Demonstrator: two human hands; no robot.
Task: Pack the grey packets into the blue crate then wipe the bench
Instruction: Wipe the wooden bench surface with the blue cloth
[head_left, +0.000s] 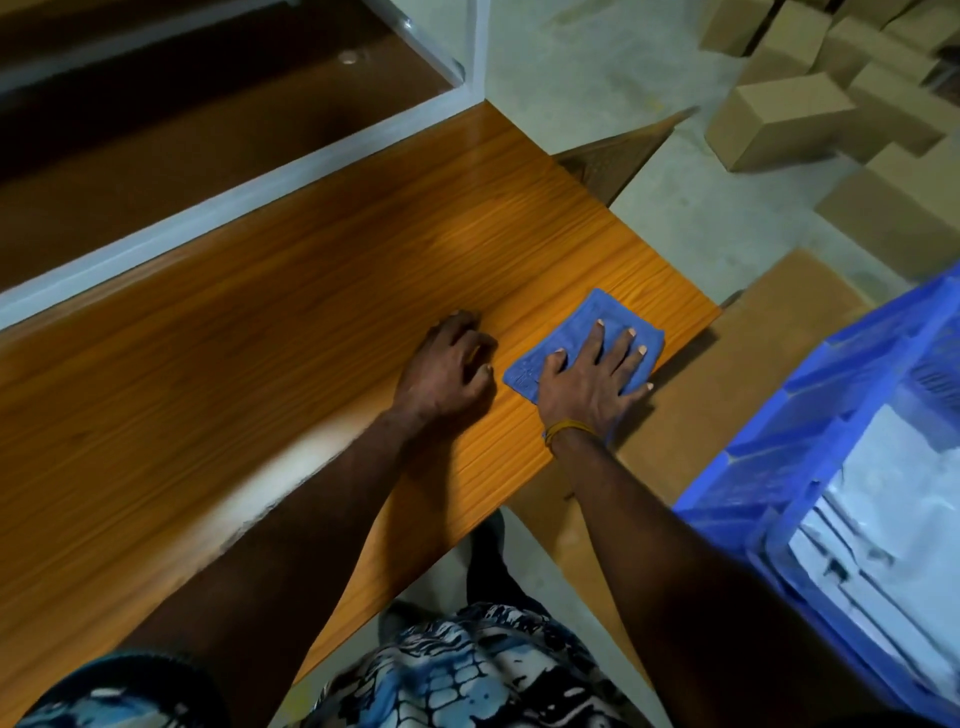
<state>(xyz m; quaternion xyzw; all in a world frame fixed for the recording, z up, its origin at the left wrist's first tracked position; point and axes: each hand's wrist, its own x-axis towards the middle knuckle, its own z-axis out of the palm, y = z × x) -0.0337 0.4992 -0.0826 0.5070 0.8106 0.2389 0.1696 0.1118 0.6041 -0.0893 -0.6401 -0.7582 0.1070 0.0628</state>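
A folded blue cloth (587, 322) lies flat on the orange wooden bench (291, 291) near its right end. My right hand (592, 379) presses down on the cloth with fingers spread and straight. My left hand (447, 369) rests on the bare bench just left of the cloth, fingers loosely bent, holding nothing. The blue crate (810, 415) stands at the right, off the bench, with several grey packets (893, 499) stacked inside it.
Brown cardboard boxes (779, 119) are piled on the concrete floor at the upper right. A flat cardboard sheet (737, 358) lies between the bench end and the crate. A white-framed shelf (249, 187) runs along the bench's far side.
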